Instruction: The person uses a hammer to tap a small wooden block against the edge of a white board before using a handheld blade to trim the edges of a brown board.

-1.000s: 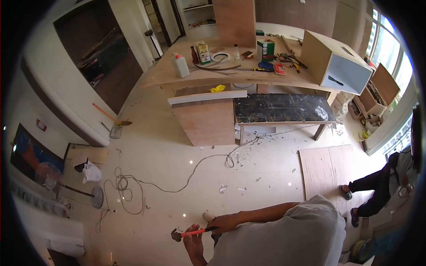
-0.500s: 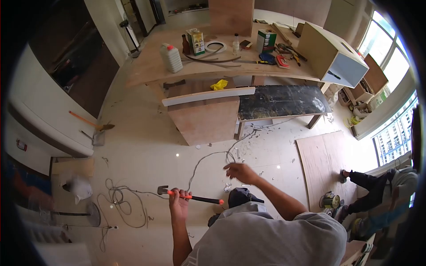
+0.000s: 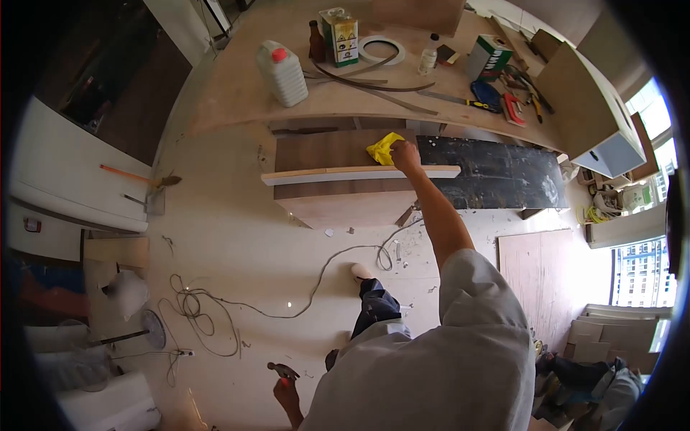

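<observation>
My right hand [image 3: 406, 156] is closed on a crumpled yellow bag [image 3: 383, 149], which lies on top of a wooden cabinet [image 3: 316, 149]. A pale wooden strip [image 3: 359, 173] runs along the front of that top, just below the bag. Low in the view, my left hand [image 3: 286, 394] is wrapped round a hammer [image 3: 284, 371], its head up and most of its handle hidden. A black-topped bench [image 3: 492, 172] stands right of the cabinet.
Behind is a workbench [image 3: 237, 100] with a white jug [image 3: 283, 75], cans, bottles and tools. A grey cable [image 3: 316, 287] crosses the floor. A plywood sheet [image 3: 535, 273] lies at the right. Another person [image 3: 589, 377] is at the lower right.
My right arm has reached forward from above the floor and my hand has taken hold of the yellow bag. My left hand has lowered with the hammer. My view has moved nearer the cabinet.
</observation>
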Demonstrator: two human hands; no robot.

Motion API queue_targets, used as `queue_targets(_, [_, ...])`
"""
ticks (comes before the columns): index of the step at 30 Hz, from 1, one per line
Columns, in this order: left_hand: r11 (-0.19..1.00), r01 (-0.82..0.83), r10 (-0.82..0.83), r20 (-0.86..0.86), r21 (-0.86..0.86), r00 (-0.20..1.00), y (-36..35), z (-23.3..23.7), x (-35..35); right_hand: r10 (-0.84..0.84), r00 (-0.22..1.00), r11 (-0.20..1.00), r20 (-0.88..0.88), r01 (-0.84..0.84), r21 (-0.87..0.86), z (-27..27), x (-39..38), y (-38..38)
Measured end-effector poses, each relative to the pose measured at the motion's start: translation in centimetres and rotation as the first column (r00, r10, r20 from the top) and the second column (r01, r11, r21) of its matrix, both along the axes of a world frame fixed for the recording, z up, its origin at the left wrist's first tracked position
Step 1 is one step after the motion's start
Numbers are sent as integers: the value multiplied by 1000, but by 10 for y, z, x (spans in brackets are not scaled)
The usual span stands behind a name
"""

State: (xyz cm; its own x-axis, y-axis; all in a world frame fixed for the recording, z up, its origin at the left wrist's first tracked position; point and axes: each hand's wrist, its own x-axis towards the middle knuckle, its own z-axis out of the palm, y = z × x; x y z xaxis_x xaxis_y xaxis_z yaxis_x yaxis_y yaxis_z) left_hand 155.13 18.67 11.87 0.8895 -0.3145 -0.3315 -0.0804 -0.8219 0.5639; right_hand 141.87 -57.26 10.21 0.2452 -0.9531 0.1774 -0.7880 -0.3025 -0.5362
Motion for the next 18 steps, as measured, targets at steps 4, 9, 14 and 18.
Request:
queue_targets(4, [956, -294, 289, -206, 9, 935, -3, -28, -30, 189, 898, 976, -396, -128, 176, -39, 31, -52])
queue_targets(9, [919, -394, 382, -193, -25, 904, -22, -50, -47, 413, 904, 759, 111, -409, 507, 47, 77, -49])
queue_targets(14, [803, -594, 538, -366, -52, 760, -122, 17, -32, 176, 323, -84, 930, -936, 341, 127, 134, 67])
queue_targets(18, [662, -707, 573, -439, -251, 692, -183, 110, -23, -27, 284, -594, 958, -776, 213, 146, 178, 185])
